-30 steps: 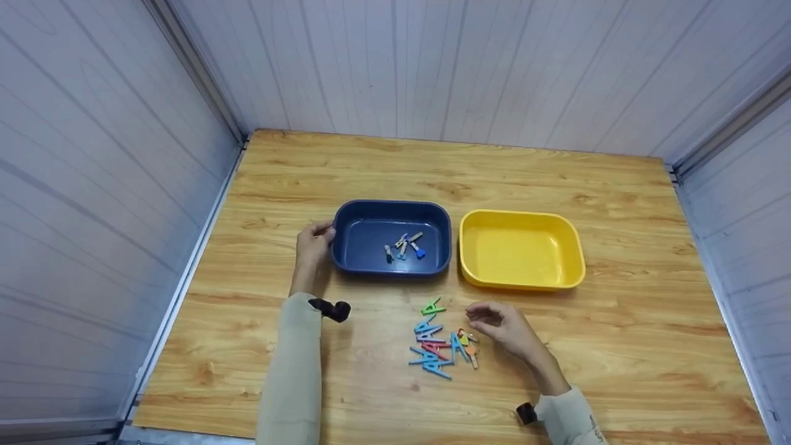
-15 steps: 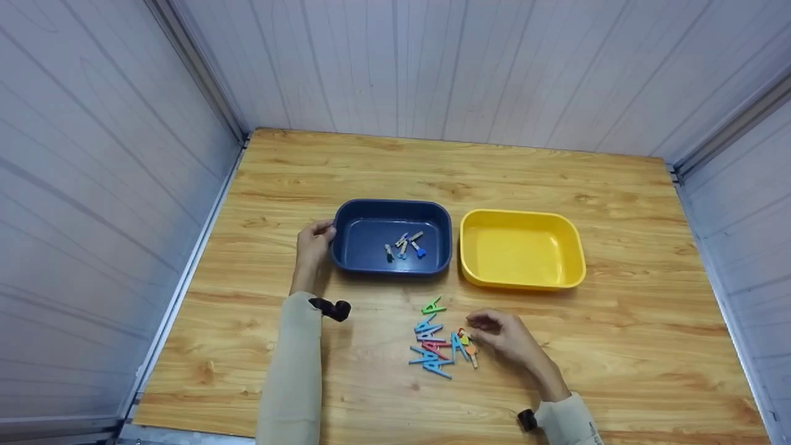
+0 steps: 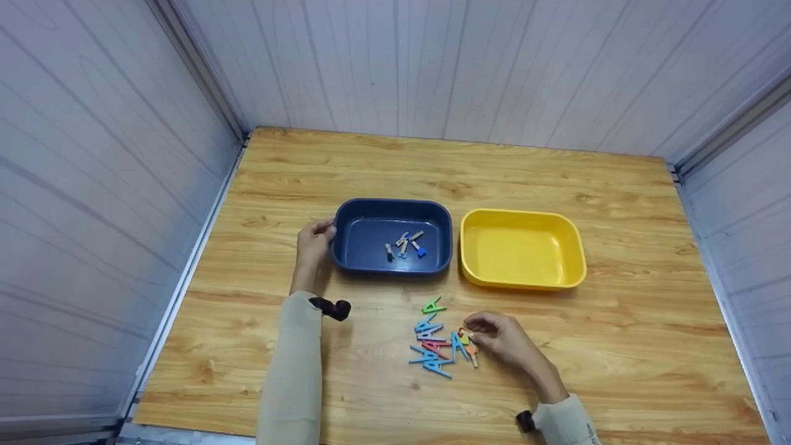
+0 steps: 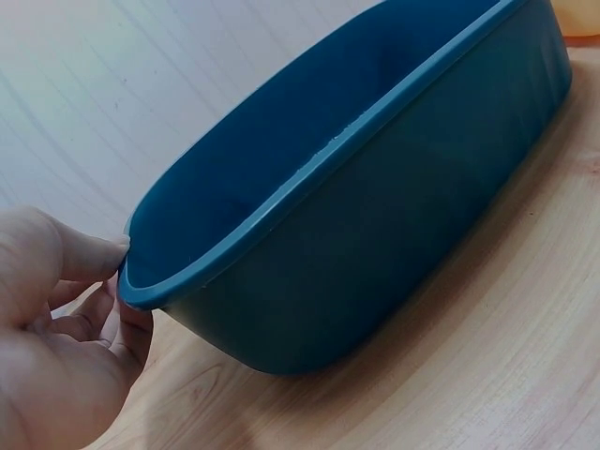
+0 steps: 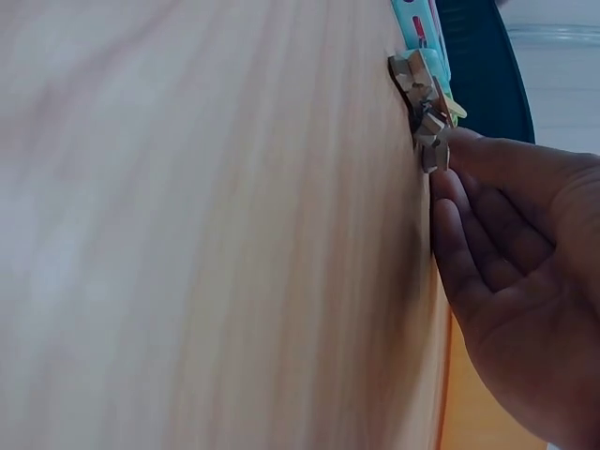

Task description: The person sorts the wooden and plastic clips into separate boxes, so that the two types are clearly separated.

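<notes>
My left hand point(image 3: 313, 246) pinches the rim of a dark blue plastic tub point(image 4: 309, 281) at its left end, thumb on top and fingers curled below. Inside the tub lie several small wooden clothespins point(image 3: 403, 246) with blue and dark decorations. My right hand point(image 3: 508, 339) is at the right side of a clothespin pile, thumb and fingertips closed on the end of a small wooden clothespin point(image 5: 434, 150). Beside it lie a clothespin with an orange top point(image 3: 472, 352) and a blue plastic clothespin point(image 3: 458, 346). Several blue plastic clothespins, a red one point(image 3: 436, 347) and a green one point(image 3: 433, 306) make up the rest.
A yellow plastic tub point(image 3: 522, 250) with nothing in it stands just right of the blue one. Both rest on a wood-grain table point(image 3: 371, 402), with pale panel walls point(image 3: 408, 68) at the back and both sides.
My right hand has come down slightly toward the pile, and its thumb and fingertips have closed on a wooden clothespin. The left hand has stayed at the blue tub's rim.
</notes>
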